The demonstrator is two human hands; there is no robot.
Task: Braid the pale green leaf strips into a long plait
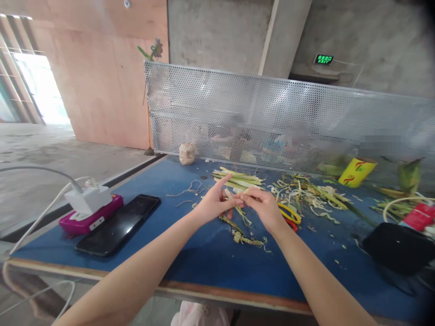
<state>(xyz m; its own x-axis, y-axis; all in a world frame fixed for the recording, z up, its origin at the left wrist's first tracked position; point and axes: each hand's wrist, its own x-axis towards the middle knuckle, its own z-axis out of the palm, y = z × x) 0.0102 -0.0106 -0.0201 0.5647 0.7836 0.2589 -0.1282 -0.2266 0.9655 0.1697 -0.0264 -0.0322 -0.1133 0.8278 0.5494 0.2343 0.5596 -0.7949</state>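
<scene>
My left hand (213, 201) and my right hand (263, 206) meet above the middle of the blue table (190, 253). Both pinch a thin pale leaf strip (238, 195) held between them; the left index finger points up. Below the hands lies a twisted braid of strips (246, 238). Just behind them is a pile of cut pale green strips (239, 179). Yellow-handled scissors (289, 213) lie right of my right hand.
A black phone (118, 224) and a pink box (91, 216) with a white charger (87, 199) sit at the left. A perforated metal screen (272, 117) stands behind; people sit beyond it. Leaf scraps (316, 194), a yellow cup (356, 172) and a black pouch (397, 246) occupy the right.
</scene>
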